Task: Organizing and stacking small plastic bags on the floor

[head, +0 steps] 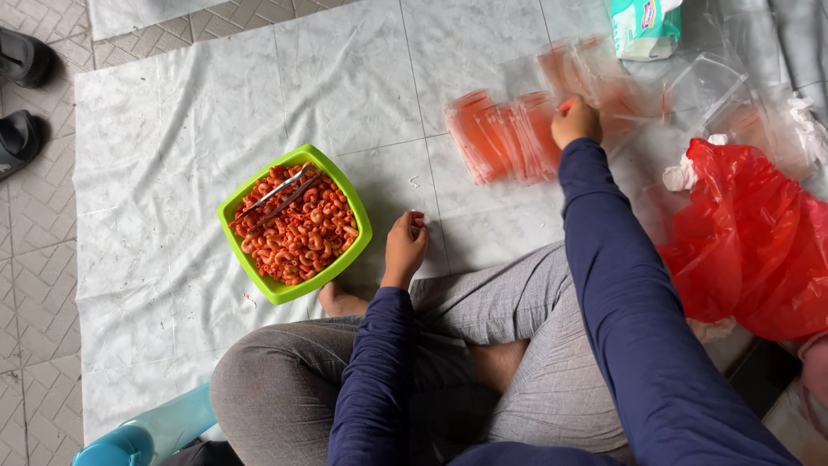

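I sit cross-legged on a clear plastic sheet (pixel 155 173) spread over a tiled floor. My right hand (pixel 576 121) reaches forward onto a row of small clear bags with red tops (pixel 509 138), fingers closed on one of them. My left hand (pixel 404 248) rests on the sheet by my knee, fingers curled, holding nothing that I can see. To its left stands a square green bowl (pixel 360 226) filled with small orange-red dried shrimp (pixel 302 237). Metal tongs (pixel 278 198) lie on top of the shrimp.
A large red plastic bag (pixel 755 242) lies at the right, with clear bags (pixel 716 86) behind it. A green and white packet (pixel 645 28) sits at the top. Dark sandals (pixel 19 95) lie at the far left. A blue bottle (pixel 142 436) lies bottom left.
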